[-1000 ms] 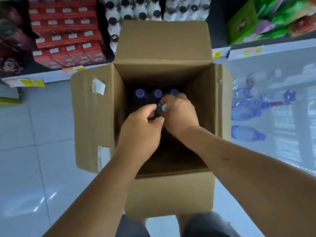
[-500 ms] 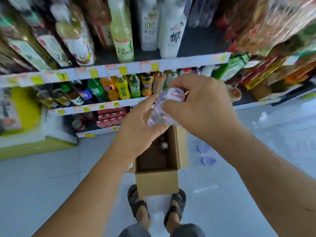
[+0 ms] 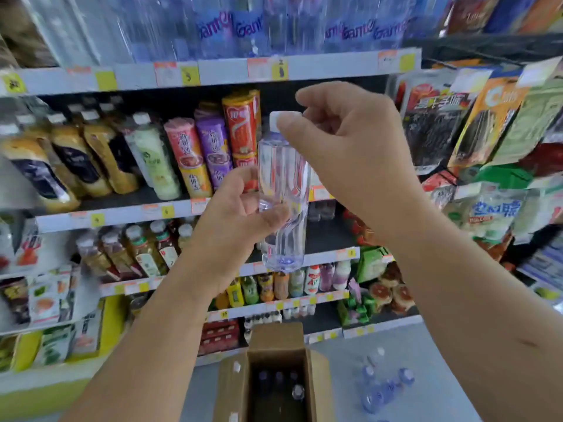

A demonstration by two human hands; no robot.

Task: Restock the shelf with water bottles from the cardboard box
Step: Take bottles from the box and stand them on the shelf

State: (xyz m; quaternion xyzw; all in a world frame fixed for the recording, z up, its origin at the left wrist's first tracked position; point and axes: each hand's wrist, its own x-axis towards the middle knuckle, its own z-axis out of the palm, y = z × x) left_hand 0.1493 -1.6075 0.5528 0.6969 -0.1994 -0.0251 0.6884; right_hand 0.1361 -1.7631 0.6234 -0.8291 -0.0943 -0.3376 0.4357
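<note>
Water bottle [image 3: 281, 190] held up before shelves, centre of view. Long axis near vertical, white cap up, base down. Left hand [image 3: 240, 214] grasps mid-body; right hand [image 3: 344, 141] pinches cap. No readable label on it. Top-shelf bottles [image 3: 243, 25] read "Gante", blurred. Cardboard box [image 3: 275, 339] open on floor below

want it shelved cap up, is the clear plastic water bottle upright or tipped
Upright: the clear plastic water bottle has its white cap on top, base below; left hand grips its middle, right hand at the cap.
</note>
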